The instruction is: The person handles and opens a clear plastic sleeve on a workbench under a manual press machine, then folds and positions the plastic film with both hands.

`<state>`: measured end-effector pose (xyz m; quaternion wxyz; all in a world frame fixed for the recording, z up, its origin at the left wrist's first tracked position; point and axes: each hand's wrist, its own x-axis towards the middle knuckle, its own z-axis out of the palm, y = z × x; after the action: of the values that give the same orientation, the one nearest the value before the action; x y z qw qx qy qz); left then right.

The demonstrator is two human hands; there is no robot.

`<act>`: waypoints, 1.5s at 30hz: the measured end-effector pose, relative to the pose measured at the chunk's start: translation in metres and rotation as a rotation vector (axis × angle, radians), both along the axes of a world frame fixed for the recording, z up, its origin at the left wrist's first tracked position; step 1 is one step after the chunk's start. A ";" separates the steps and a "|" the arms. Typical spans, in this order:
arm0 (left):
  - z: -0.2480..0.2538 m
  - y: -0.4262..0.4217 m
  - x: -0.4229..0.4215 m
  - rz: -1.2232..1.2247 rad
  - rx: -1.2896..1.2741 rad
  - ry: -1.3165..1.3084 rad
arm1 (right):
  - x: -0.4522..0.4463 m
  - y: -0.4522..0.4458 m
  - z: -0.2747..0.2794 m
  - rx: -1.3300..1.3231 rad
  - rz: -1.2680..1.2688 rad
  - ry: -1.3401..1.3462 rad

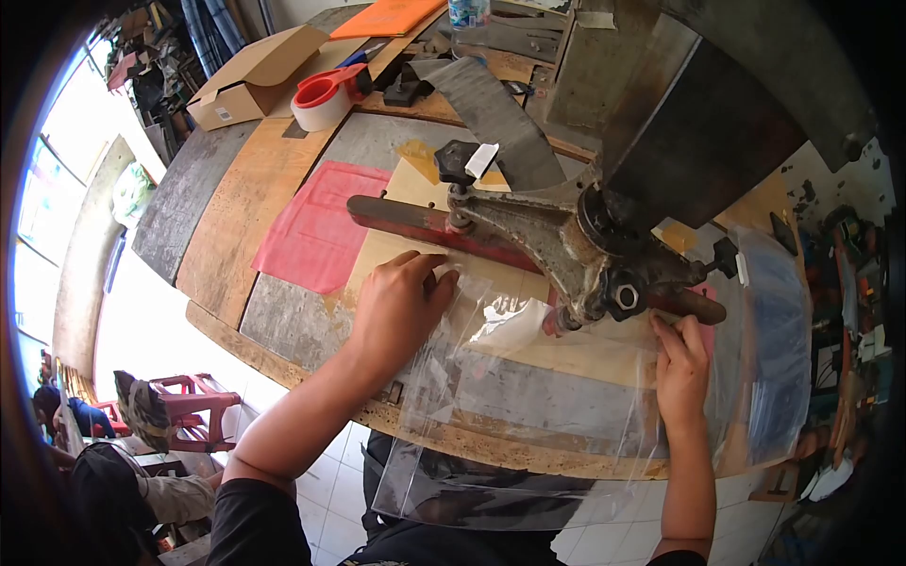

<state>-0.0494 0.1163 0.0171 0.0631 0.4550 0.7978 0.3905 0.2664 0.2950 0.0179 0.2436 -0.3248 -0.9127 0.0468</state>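
Note:
A clear plastic sheet (557, 415) lies across the front of the worktable and hangs over its edge toward my lap. My left hand (401, 302) is closed at the sheet's upper left corner, with the fingertips close to the machine's long bar (415, 219). On the opposite side, my right hand (681, 363) pinches the sheet's upper right edge, just below the bar's right end. The metal press head (566, 236), with its black knobs, stands over the bar. The sheet's far edge lies along the bar; whether it reaches underneath is hard to make out.
Red sheeting (321, 226) lies left of the bar. A stack of clear plastic (779, 349) hangs at the right edge. Farther back are a cardboard box (255, 80), a red tape dispenser (326, 94) and a bottle (469, 19). Another person (123, 491) sits at lower left.

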 end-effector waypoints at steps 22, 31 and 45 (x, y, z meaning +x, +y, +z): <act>0.001 0.002 0.003 0.038 -0.016 0.055 | 0.006 0.004 -0.006 -0.015 0.000 0.005; -0.001 0.003 0.002 0.044 -0.011 0.050 | 0.006 0.004 -0.007 -0.039 0.001 0.042; 0.006 0.002 0.004 0.030 -0.003 0.044 | 0.006 0.006 -0.005 -0.016 0.009 0.050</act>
<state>-0.0455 0.1181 0.0228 0.0405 0.4514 0.8063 0.3802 0.2721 0.3007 0.0124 0.2637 -0.3213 -0.9073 0.0631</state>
